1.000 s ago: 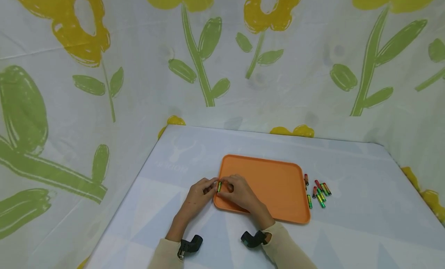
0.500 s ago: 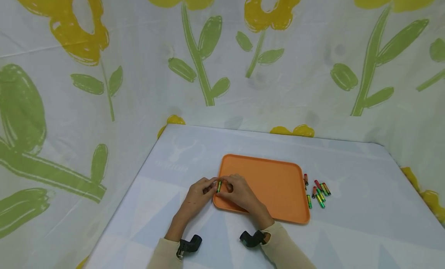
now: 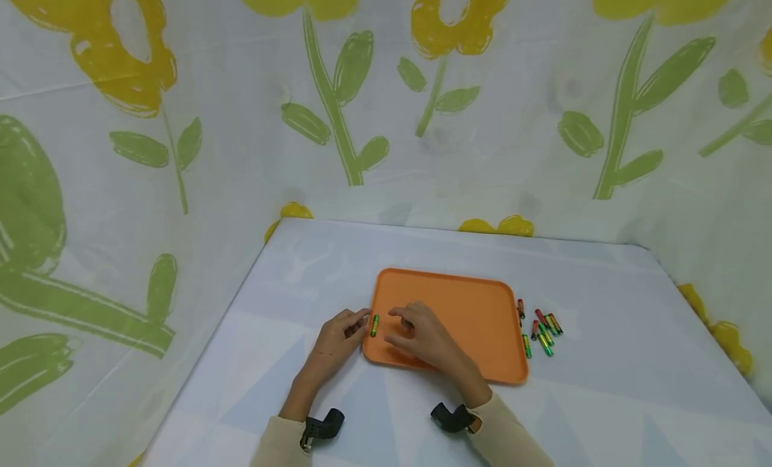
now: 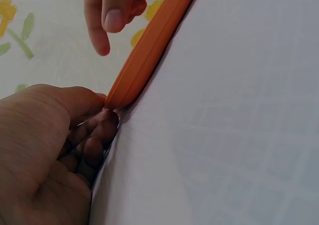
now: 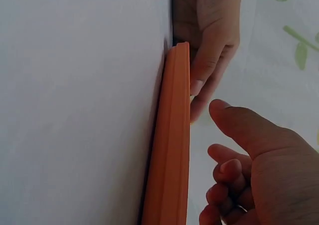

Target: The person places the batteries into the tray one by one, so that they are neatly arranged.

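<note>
A green battery with dark ends (image 3: 374,325) lies in the orange tray (image 3: 458,319), along the tray's left rim. My left hand (image 3: 336,340) is at that rim; in the left wrist view its thumb (image 4: 84,101) and bent fingers hold the tray's edge. Over the left part of the tray is my right hand (image 3: 425,336), just right of the battery. Its thumb and index finger are spread apart with nothing between them, as the right wrist view also shows of the thumb (image 5: 249,127). From both wrist views the battery is hidden.
Several red and green batteries (image 3: 545,340) lie loosely grouped on the table (image 3: 603,299), right of the tray. A few are close to its right rim. Flower-patterned cloth (image 3: 519,145) hangs behind the table and at its left side.
My right hand has let go of the battery and drawn back a little to the right, its fingers parting. The battery stays by the left rim. My left hand keeps its place there.
</note>
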Tool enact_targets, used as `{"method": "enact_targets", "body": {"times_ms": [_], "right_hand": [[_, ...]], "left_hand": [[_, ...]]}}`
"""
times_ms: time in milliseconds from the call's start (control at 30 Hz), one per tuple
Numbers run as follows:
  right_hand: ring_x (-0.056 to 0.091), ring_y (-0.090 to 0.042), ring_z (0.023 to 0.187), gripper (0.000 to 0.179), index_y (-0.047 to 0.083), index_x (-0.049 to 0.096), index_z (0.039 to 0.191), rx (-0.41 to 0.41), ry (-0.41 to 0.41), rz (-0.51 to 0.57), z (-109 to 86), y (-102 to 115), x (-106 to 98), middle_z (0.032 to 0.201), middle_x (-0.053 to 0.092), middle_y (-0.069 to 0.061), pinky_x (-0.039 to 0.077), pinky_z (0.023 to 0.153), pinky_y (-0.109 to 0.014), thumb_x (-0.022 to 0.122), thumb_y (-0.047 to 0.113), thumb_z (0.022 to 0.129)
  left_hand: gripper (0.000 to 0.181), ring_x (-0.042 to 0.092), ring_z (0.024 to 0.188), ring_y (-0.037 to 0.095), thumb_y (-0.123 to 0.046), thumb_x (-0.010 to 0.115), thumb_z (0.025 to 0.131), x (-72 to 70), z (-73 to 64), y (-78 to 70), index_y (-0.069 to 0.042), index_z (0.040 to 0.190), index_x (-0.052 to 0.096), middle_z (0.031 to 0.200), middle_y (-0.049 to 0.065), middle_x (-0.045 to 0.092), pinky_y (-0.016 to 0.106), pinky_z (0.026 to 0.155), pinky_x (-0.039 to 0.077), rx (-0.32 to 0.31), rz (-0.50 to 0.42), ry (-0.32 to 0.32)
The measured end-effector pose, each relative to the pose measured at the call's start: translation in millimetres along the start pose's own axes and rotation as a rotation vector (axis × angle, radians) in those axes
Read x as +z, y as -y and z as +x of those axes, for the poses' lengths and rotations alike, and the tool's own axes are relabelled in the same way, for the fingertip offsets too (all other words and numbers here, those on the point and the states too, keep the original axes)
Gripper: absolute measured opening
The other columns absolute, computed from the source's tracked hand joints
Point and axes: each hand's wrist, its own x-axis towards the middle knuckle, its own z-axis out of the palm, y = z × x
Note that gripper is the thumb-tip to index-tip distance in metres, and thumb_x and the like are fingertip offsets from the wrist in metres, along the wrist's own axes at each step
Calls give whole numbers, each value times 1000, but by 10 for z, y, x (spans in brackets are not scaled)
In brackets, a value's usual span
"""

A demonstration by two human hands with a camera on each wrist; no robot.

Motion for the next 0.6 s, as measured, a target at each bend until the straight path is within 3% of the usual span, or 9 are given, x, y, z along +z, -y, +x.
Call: {"method": "enact_targets", "body": {"times_ms": [100, 267, 600], "right_hand": [[42, -12, 81, 39, 5, 71, 115, -7, 1, -31, -104, -6, -105, 80, 46, 2, 37, 68, -28, 82, 28, 86], [43, -11, 82, 39, 8, 71, 115, 64, 3, -79, -265, -42, -314, 76, 42, 8, 37, 68, -28, 84, 28, 84], [43, -14, 80, 34, 3, 71, 108, 101, -58, -96, -598, -283, -717, 73, 41, 7, 38, 68, -27, 86, 14, 80]], "left_hand": [[39, 53, 79, 10, -15, 67, 98, -2, -6, -7, -10, 137, 63, 96, -7, 60, 25, 69, 47, 1, 9, -5], [39, 53, 80, 10, -16, 67, 98, -8, 3, -9, -11, 136, 64, 96, -7, 60, 25, 70, 47, 1, 8, -13], [39, 51, 80, 13, -15, 68, 98, 4, -4, -19, -12, 137, 64, 94, -7, 59, 25, 68, 45, -36, -36, -7]]}}
